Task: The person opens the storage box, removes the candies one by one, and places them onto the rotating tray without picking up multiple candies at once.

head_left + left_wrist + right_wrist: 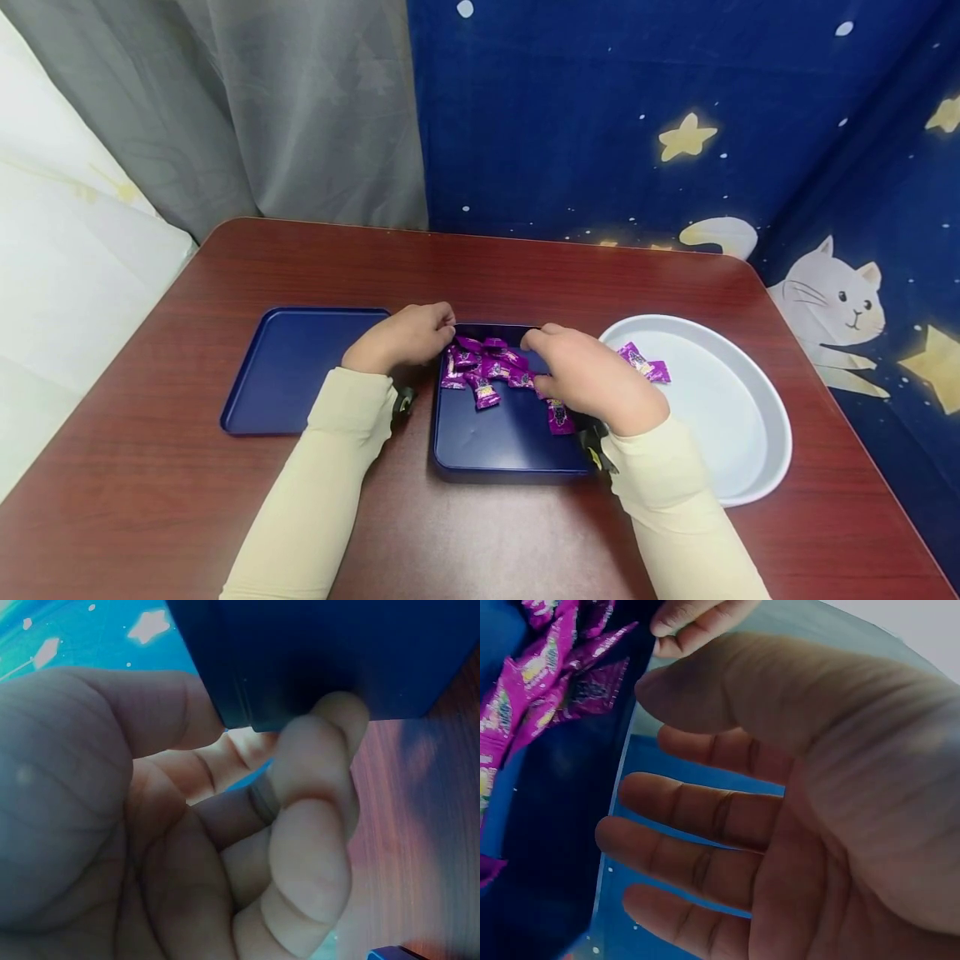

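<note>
A dark blue rectangular box [502, 437] holds several purple-wrapped candies [486, 367], heaped mostly toward its back left. My left hand [408, 337] grips the box's back left corner; the left wrist view has the thumb and curled fingers on either side of the blue wall [315, 645]. Over the box's right side is my right hand [592, 379], hiding part of the rim and some candies. Its fingers [682, 855] stretch out fairly straight and apart near the far rim, with nothing between them and the thumb in the right wrist view.
To the right stands a white oval dish [772, 417] with purple-wrapped candies [641, 362] at its left side, partly behind the right hand. A flat blue tray [288, 375] lies left of the box. Curtains [562, 125] hang behind the brown table [150, 417].
</note>
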A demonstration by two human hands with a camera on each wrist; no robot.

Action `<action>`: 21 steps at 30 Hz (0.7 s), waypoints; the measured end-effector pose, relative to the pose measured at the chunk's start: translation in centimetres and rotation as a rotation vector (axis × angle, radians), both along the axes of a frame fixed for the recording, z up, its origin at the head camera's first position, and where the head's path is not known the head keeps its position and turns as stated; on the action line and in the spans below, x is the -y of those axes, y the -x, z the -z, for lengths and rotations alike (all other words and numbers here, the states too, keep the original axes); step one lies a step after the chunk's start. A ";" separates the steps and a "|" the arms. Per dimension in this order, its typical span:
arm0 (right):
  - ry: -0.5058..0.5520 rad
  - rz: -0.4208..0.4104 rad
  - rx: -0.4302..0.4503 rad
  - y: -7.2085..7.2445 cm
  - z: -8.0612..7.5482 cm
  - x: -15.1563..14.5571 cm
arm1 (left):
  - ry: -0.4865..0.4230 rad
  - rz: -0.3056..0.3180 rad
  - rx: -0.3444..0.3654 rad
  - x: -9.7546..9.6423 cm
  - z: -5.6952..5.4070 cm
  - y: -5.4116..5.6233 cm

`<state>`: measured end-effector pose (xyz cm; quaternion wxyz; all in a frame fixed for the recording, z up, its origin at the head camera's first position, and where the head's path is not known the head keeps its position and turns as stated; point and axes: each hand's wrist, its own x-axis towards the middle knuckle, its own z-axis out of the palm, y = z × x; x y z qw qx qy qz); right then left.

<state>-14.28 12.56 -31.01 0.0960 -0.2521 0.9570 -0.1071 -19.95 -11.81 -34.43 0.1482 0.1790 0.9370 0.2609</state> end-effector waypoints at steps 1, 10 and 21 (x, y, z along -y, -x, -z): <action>-0.001 -0.001 0.004 0.1 0.2 0.1 | -0.002 0.002 0.001 0.0 0.0 0.0; -0.056 0.004 0.036 1.2 2.3 0.4 | -0.001 -0.007 0.010 0.1 0.0 0.0; -0.077 0.046 0.081 1.8 3.8 0.8 | -0.002 -0.008 0.015 0.1 -0.1 -0.1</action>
